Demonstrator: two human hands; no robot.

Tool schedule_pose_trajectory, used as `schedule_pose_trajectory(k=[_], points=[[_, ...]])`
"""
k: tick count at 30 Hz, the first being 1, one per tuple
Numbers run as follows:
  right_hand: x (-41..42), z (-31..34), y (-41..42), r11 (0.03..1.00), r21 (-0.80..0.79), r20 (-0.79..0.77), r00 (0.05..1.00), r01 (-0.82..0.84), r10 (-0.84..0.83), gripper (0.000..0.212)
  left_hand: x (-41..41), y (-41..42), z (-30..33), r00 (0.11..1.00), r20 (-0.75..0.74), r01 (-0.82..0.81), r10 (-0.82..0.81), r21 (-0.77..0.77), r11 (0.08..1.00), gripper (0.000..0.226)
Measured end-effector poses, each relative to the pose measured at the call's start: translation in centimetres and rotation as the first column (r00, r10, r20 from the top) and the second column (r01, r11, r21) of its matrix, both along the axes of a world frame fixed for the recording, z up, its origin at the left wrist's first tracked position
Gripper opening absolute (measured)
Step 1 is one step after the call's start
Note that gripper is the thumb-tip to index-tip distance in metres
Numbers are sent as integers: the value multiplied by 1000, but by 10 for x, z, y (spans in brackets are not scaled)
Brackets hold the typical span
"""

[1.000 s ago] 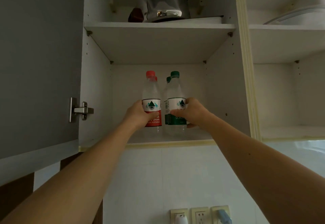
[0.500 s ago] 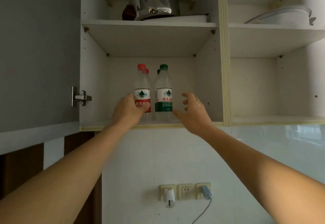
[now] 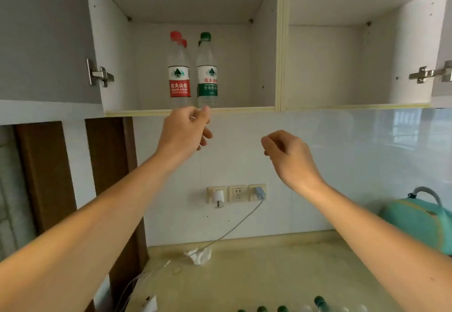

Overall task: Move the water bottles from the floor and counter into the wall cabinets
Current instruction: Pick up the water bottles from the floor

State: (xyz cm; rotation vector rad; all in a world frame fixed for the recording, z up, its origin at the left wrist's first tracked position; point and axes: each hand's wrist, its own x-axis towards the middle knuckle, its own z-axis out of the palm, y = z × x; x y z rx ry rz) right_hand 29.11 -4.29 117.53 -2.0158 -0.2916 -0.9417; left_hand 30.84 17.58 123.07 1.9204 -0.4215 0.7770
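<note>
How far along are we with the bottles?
Done: red-label bottle and green-label bottle stand in the left cabinet, more caps behind them. In hand: nothing; left hand and right hand are empty. Left: bottle caps show at the counter's near edge.

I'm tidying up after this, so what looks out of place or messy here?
A crumpled white tissue lies on the counter below the wall sockets, and a loose cable trails from a plug across the counter. The bottles in the cabinet stand upright, the red-label bottle beside the green-label bottle. No spill shows.
</note>
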Motion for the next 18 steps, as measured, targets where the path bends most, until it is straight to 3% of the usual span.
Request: schedule_pose_trajectory(k=[3,8,18], points=[[-27,-28,-11,999,10,-90,995,46,-45,34,-16,-14,-44,997,-34,63,-62,6,998,36],[-71,-100,-8,995,-4,-243,965,97,-95,52,-47,-24,-156,943,-265,195,-202,-50,979,35],[-177,-277,-16,995,-69,-586,804,68,-95,54,-128,-27,-354,801,-572,236,-178,29,971,41]])
